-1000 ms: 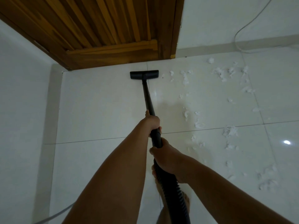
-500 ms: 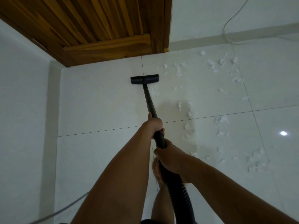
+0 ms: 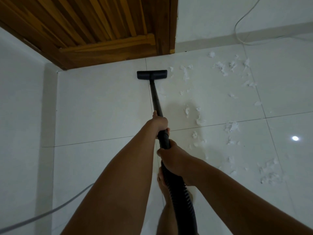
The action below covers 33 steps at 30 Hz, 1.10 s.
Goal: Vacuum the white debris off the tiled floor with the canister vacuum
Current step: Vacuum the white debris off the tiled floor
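The left grip (image 3: 159, 122), a bare hand, is clamped round the black wand (image 3: 156, 100) of the vacuum, fingers curled over the tube where it widens into the handle. The right grip (image 3: 171, 156) is wrapped tight on the same handle just behind it, where the ribbed black hose (image 3: 181, 197) begins and runs back toward the person's body. Both forearms reach forward from the bottom of the view. The flat floor head (image 3: 152, 74) lies on the tiled floor (image 3: 101, 107) near the foot of a wooden door (image 3: 101, 31), straddling a grout line. The white debris (image 3: 231, 127) is scattered to the right of the wand in torn, fluffy scraps, from close beside the floor head's right end out along the skirting and down across the tiles on the right; the nearest bits lie just beside the head, not under it. A bare foot (image 3: 162, 182) shows under the hose. A thin white cable (image 3: 237, 28) hangs down the far wall, and a grey cord (image 3: 42, 216) crosses the lower left corner. A bright light reflection (image 3: 295, 138) sits on the glossy tile at right.
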Available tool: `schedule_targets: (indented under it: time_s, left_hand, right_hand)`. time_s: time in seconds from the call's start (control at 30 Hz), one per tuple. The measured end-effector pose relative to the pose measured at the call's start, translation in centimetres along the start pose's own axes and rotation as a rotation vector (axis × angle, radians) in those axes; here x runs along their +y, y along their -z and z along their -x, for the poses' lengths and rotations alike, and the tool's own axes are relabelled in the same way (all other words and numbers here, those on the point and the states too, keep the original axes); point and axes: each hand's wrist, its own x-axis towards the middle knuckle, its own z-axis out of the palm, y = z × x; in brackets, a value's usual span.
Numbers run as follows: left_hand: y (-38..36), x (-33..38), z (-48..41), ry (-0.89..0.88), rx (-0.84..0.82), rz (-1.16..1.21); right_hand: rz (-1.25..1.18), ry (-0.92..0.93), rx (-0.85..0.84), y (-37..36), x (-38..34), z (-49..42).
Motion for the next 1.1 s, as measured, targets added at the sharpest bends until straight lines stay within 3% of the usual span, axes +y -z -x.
schedule_targets:
  time_s: [0.63,1.1]
  left_hand:
    - [2.5,7.7,-4.1,-0.034,0.005,-0.052]
    - [3.4,11.6,-2.5,-0.008,-0.033,-0.049]
  right_hand:
    - [-0.040,-0.017,-0.003,-0.1,-8.0,-3.4]
    - [0.013,-0.058,-0.040,0.4,-12.6,-2.5]
